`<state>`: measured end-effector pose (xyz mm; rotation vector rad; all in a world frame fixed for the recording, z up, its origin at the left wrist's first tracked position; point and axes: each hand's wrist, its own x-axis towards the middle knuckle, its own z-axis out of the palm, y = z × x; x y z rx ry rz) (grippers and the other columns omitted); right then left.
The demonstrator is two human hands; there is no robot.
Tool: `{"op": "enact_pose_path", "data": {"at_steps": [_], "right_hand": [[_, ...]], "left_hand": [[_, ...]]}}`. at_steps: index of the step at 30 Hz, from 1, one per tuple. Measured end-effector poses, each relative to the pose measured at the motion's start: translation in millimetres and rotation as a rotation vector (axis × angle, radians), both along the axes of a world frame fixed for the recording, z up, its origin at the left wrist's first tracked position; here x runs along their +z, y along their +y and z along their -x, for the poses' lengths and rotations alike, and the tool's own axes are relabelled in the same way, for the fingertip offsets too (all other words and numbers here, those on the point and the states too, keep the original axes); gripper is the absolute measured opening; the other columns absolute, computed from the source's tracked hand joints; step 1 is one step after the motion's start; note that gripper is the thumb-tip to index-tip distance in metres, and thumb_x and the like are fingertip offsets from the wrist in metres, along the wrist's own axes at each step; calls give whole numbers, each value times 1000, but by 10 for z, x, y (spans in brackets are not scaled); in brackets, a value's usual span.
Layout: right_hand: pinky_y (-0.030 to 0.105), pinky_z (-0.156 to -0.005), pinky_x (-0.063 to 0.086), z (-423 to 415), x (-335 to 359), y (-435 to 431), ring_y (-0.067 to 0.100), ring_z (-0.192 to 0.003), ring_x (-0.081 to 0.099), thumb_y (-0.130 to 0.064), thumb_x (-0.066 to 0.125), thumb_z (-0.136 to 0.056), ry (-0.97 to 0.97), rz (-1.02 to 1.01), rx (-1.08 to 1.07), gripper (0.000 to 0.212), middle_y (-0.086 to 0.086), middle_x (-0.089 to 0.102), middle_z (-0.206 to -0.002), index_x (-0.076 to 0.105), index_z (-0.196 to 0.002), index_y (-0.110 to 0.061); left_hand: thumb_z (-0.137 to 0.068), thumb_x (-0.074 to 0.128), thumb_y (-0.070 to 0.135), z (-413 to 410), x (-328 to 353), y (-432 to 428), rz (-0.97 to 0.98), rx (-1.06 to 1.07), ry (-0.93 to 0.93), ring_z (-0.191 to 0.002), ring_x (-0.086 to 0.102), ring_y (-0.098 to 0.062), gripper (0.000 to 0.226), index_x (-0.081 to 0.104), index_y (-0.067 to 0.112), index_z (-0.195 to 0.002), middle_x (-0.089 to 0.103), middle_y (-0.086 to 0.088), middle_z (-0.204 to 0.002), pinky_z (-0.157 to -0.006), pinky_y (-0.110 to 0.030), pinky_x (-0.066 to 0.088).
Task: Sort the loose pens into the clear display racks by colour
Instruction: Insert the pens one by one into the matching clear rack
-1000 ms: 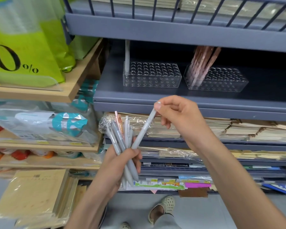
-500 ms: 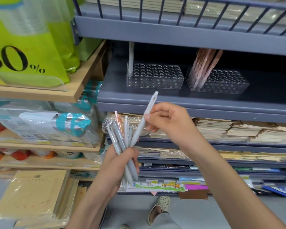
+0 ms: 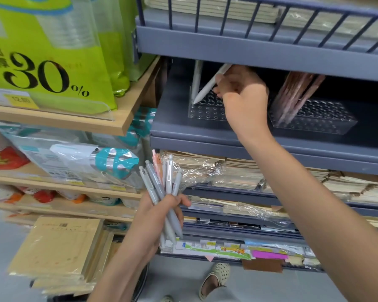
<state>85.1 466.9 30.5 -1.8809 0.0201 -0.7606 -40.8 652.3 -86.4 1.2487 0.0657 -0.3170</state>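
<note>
Right hand (image 3: 241,94) carried white pen (image 3: 207,87) rackward.

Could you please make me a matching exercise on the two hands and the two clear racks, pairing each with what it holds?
1 left hand
2 right hand
3 left rack
4 right rack

A pinkish pens
B bundle of mostly grey pens
C slanted pale pen
D upright pale pen

Pairs: 1-B, 2-C, 3-D, 4-A

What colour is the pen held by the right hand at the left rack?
The pen is pale grey, near white; clearest in the head view.
</note>
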Motion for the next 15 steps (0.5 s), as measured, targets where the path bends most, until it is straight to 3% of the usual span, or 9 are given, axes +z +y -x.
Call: {"op": "enact_pose_path", "data": {"at_steps": [4,7,9,12,15], "right_hand": [[29,-82,52,-95,-42,57,13,-80,65,-21,62,-91,-55,131,-40,2,-9,64,-78,61,-91,-22],[17,-77,48,-162,-68,95,12,-79,62,-21,63,-91,-40,234,-58,9,-7,62,-80,65,-96,-13],[21,-77,49,-212,-67,118,15,-78,63,-21,63,-91,-26,293,-76,14,-6,62,-79,67,-97,-9],[27,-79,50,-282,-30,137,22,-83,66,-25,61,-92,19,400,-88,16,-4,65,-79,67,-98,-11],[34,-82,53,-332,-8,157,24,-86,67,-28,59,-92,79,459,-66,17,-1,71,-88,67,-100,-15]], "left_hand": [[-97,49,-4,-50,-31,69,64,22,14,-47,52,-17,28,52,9,-121,68,-12,-76,-42,-27,47],[-97,49,-2,-72,-32,100,55,21,-19,-47,51,-18,26,52,9,-120,71,-17,-83,-42,-27,46],[-97,50,1,-85,-48,117,53,22,-20,-47,50,-19,25,52,3,-121,72,-19,-83,-42,-28,46],[-97,51,4,-109,-91,138,42,21,-6,-46,49,-19,33,49,-13,-125,69,-10,-67,-41,-28,45],[-97,51,3,-116,-88,137,50,26,-17,-48,50,-18,29,49,-9,-124,73,-18,-83,-42,-28,46]]}}
